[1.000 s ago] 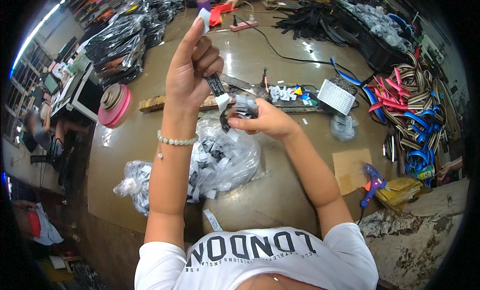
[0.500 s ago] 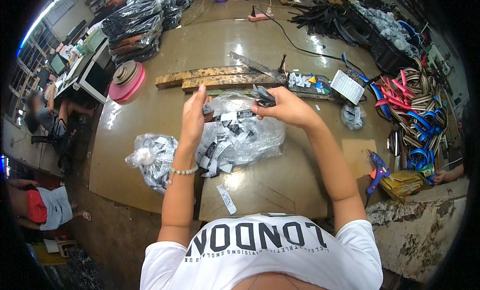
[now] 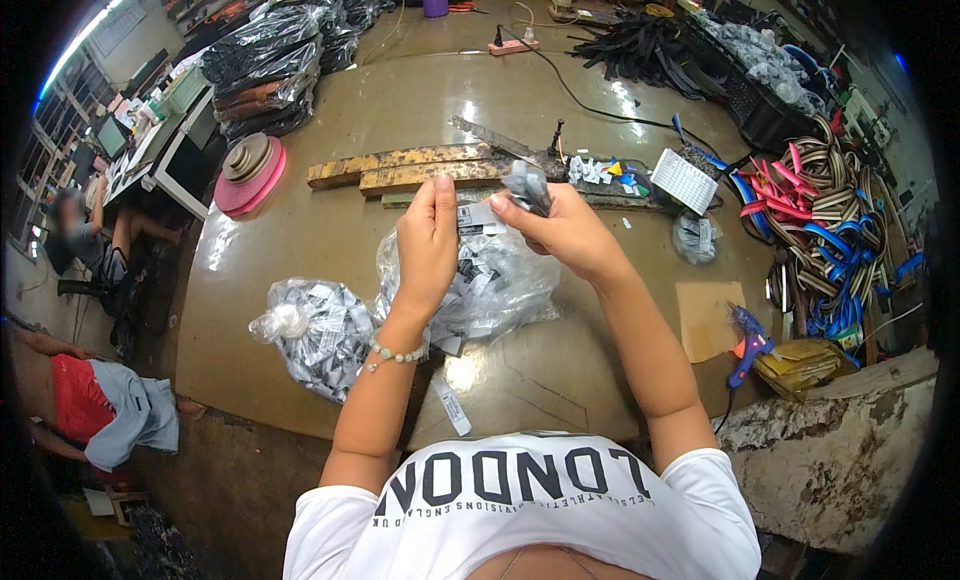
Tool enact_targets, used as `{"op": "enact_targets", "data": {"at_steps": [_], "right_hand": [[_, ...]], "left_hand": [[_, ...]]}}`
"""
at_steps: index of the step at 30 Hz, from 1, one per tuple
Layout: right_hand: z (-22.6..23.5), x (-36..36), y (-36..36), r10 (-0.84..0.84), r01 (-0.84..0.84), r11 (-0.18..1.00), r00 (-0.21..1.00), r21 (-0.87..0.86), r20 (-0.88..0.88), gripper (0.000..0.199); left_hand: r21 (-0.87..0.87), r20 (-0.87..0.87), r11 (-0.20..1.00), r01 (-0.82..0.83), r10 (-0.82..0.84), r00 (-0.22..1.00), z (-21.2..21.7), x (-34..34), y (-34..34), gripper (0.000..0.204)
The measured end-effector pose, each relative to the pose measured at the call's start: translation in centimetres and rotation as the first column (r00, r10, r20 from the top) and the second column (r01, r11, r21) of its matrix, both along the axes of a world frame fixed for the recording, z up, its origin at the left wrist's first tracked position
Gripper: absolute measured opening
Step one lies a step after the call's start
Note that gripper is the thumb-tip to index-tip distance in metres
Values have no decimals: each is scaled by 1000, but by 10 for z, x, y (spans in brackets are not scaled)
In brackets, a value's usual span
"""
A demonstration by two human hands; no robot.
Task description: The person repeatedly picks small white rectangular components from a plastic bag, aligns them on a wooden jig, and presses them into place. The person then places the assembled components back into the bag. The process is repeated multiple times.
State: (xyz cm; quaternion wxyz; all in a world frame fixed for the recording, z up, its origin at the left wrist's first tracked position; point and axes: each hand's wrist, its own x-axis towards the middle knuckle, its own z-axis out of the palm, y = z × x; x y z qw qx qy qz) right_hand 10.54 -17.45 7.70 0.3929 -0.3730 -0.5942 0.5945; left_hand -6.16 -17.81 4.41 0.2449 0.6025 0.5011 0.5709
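My right hand (image 3: 568,232) is closed round a bunch of grey and white printed labels (image 3: 527,190), its thumb on top. My left hand (image 3: 428,242) is closed with its thumb up, its far fingers hidden behind it. One white label with dark print (image 3: 480,218) spans the gap between my hands and meets the left fingers. Below them lies an open clear plastic bag (image 3: 525,290) with loose labels in and on it. Left of my left forearm sits a knotted clear bag (image 3: 318,338) full of labels. A single label (image 3: 452,407) lies near the table's front edge.
Wooden bars (image 3: 430,170) lie beyond my hands, with paper scraps (image 3: 607,172) and a notepad (image 3: 684,180) to their right. A glue gun (image 3: 750,345) and coiled straps (image 3: 840,230) are at right. Tape rolls (image 3: 248,175) stand left. A power cord crosses the far table.
My left hand has moved right, closer to the right hand, and turned more upright. The label between them now spans a shorter gap. The right hand still grips the bunch.
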Motion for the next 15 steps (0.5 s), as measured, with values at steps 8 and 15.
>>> {"op": "enact_targets", "data": {"at_steps": [8, 15], "right_hand": [[0, 5, -6, -46, 43, 993, 999, 111, 22, 18], [-1, 21, -4, -168, 134, 959, 978, 251, 121, 15]], "left_hand": [[35, -252, 996, -86, 92, 963, 6, 4, -7, 28], [69, -429, 986, 152, -109, 897, 20, -18, -17, 22]]}}
